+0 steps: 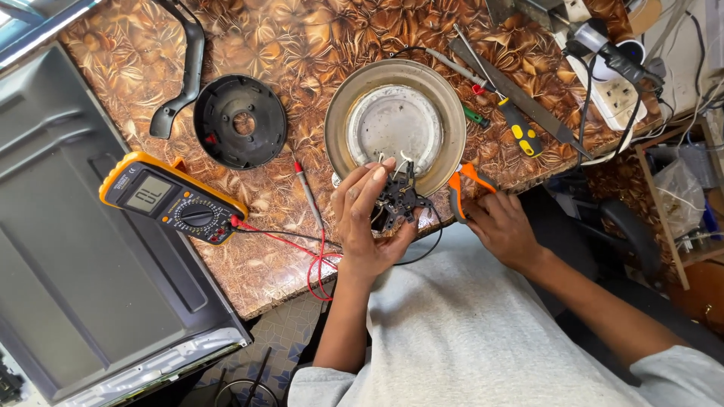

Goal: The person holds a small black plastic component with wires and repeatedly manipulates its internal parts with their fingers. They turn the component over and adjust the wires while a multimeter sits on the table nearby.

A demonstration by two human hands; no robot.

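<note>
Black wired part [400, 202], a small plastic piece with thin leads rising from it, sits just below the middle of the view, at the 6 o'clock edge of the round metal heating plate [395, 125]. The left hand [366, 222] comes up from 6 o'clock with the forearm nearly upright in the view, palm turned toward the part, fingers curled and thumb beneath; its grip is closed on the black wired part, holding it against the rim of the plate. The right hand [499, 226] reaches in from 4 o'clock, the forearm slanting across a grey shirt, knuckles up; its grip is wrapped around the orange-handled pliers [461, 190], whose handles stick out toward 12 o'clock just beside the part. The nose of the pliers is hidden behind the part, so whether it touches cannot be told.

On the patterned brown bench [302, 45], at 9 o'clock from the hands, lies a yellow multimeter [172, 197] with red leads [317, 260] trailing toward the left wrist and a probe [308, 194] lying between meter and plate. A round black base cover [240, 122] rests at 10 o'clock, with a curved black handle [185, 68] just beside it. At 2 o'clock, screwdrivers [520, 128] and a flat file [528, 102] lie near the plate, and a white power strip [615, 90] sits beyond them.
</note>
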